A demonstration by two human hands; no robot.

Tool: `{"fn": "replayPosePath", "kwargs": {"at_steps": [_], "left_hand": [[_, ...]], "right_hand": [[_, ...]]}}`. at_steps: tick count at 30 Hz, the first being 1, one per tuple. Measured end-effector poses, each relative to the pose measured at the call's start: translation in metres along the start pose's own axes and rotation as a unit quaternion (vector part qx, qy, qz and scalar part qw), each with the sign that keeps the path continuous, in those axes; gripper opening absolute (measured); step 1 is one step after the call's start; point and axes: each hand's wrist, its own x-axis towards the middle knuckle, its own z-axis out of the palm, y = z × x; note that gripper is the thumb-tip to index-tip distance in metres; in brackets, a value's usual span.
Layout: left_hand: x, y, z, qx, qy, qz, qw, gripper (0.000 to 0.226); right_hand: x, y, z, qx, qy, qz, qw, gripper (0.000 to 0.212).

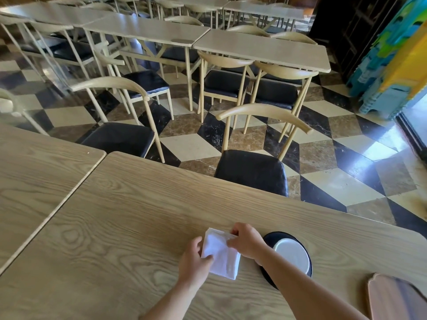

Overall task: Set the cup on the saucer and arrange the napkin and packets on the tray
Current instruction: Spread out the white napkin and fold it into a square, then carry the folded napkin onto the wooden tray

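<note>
Now, napkin: the white napkin [220,252] is a folded paper square that lies on the wooden table [129,215], just left of the round tray [271,236].
How it will handle: it looks very light, thin and soft, so I think it will bend and could slide or come unfolded if pulled fast.
Where to hold it: I would pinch it at two edges, one on each side, so the layers stay together.
Left hand: the left hand [194,259] has its fingers and thumb closed on the napkin's near left edge.
Right hand: the right hand [246,241] pinches the napkin's far right corner with its fingertips, and its arm crosses over part of the tray.
Saucer: one white saucer [293,256] sits on the dark tray; it looks hard and could chip, so it wants a gentle touch.
Cup: I cannot see any cup.
Packets: I cannot see any packets either.
Board: one pinkish wooden board [392,299] pokes in at the near right corner, well apart from the napkin.
Count: one napkin pile, one saucer, one tray, two hands, no cup and no packets in sight.
Still to do: the napkin is not on the tray yet.
</note>
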Motion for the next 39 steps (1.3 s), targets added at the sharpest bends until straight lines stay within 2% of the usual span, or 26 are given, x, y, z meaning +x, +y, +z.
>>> {"fn": "replayPosePath", "kwargs": {"at_steps": [5, 8, 11, 14, 18, 21, 26, 29, 35, 39], "left_hand": [[-0.004, -0.001, -0.010, -0.089, -0.024, -0.025, 0.995, 0.055], [-0.007, 0.003, -0.017, -0.182, -0.034, -0.052, 0.981, 0.056], [-0.014, 0.010, -0.017, -0.314, -0.066, -0.113, 0.940, 0.060], [-0.025, 0.020, -0.013, -0.342, -0.131, -0.105, 0.925, 0.054], [-0.040, 0.033, -0.002, -0.326, -0.120, -0.048, 0.937, 0.052], [-0.048, 0.044, 0.005, -0.308, -0.118, -0.009, 0.944, 0.041], [-0.068, 0.071, 0.024, -0.246, -0.153, 0.046, 0.956, 0.043], [-0.081, 0.084, 0.044, -0.224, -0.174, 0.057, 0.957, 0.042], [-0.109, 0.101, 0.098, -0.187, -0.229, 0.067, 0.953, 0.035], [-0.130, 0.105, 0.139, -0.149, -0.247, 0.063, 0.955, 0.033]], "right_hand": [[-0.018, 0.002, -0.001, 0.198, -0.016, 0.031, 0.980, 0.017], [-0.027, 0.005, -0.001, 0.344, 0.004, 0.049, 0.938, 0.017], [-0.037, 0.006, -0.003, 0.455, 0.028, 0.067, 0.888, 0.017], [-0.048, 0.009, -0.003, 0.513, 0.048, 0.074, 0.854, 0.021], [-0.070, 0.018, -0.007, 0.543, 0.054, 0.062, 0.836, 0.021], [-0.089, 0.030, -0.017, 0.532, 0.072, 0.055, 0.842, 0.016], [-0.122, 0.062, -0.039, 0.505, 0.110, 0.022, 0.856, 0.010], [-0.139, 0.085, -0.051, 0.495, 0.147, 0.022, 0.856, 0.010], [-0.172, 0.139, -0.065, 0.528, 0.207, 0.052, 0.822, 0.007], [-0.197, 0.180, -0.072, 0.509, 0.248, 0.077, 0.821, 0.009]]}}
